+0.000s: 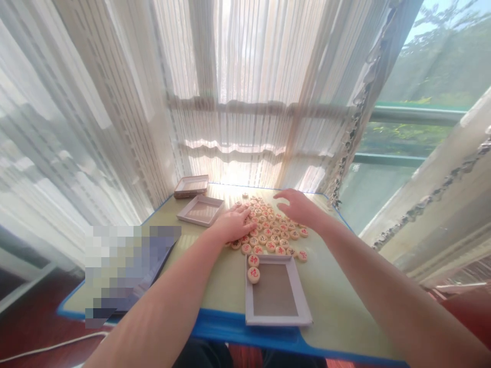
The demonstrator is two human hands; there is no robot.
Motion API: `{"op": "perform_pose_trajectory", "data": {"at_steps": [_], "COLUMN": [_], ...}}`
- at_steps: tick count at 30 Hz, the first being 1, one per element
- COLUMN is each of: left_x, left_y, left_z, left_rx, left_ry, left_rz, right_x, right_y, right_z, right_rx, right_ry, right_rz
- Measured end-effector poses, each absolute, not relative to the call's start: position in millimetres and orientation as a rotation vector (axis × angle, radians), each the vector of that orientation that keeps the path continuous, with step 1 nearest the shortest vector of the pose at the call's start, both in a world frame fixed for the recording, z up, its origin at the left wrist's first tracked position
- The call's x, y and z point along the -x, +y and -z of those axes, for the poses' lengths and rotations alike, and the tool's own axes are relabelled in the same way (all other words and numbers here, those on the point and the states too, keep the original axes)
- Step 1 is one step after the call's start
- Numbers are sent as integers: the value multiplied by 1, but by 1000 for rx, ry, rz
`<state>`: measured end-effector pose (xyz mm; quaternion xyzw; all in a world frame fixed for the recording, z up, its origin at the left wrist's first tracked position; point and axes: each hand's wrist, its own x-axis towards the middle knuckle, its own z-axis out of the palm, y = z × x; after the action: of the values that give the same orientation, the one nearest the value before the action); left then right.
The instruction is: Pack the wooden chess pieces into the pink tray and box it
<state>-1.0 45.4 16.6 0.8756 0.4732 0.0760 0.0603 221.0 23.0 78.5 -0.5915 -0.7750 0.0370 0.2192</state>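
Lots of round Chinese chess pieces (275, 231) are spread on the desk (215, 286), at 12 o'clock from the near box (301, 291). The left hand (233, 222) lies flat and open on their 9 o'clock side. The right hand (293, 204) is open at their 1 o'clock side, fingers a bit bent; I can't tell if it touches any. Two red-marked pieces (253, 275) sit at the near box's 11 o'clock corner.

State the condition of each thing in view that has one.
Round pieces: loosely spread, readable ones face up
Left hand: spread palm-down on the pieces
Right hand: fingers apart, by the pieces; contact unclear
Near tray: open side up, two pieces inside
Left tray: open side up
Stacked trays: top one open side up
Sheer curtain: drawn ahead, parted at right
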Motion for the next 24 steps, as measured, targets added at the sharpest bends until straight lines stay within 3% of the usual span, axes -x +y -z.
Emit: {"op": "perform_pose_trajectory", "data": {"at_steps": [9,15,24], "left_x": [1,6,4], "left_y": [45,44,44], "left_z": [-17,-19,-20], "left_rx": [-2678,-2653,-2594], "left_ry": [1436,1453,1521], "left_rz": [-377,-403,-422], "right_x": [-267,-272,-274], "right_y": [-13,-2,-4], "right_z": [-3,3,5], "right_rx": [1728,1639,1594], "right_ry": [-1875,-1950,-1886], "right_rz": [122,-28,15]}}
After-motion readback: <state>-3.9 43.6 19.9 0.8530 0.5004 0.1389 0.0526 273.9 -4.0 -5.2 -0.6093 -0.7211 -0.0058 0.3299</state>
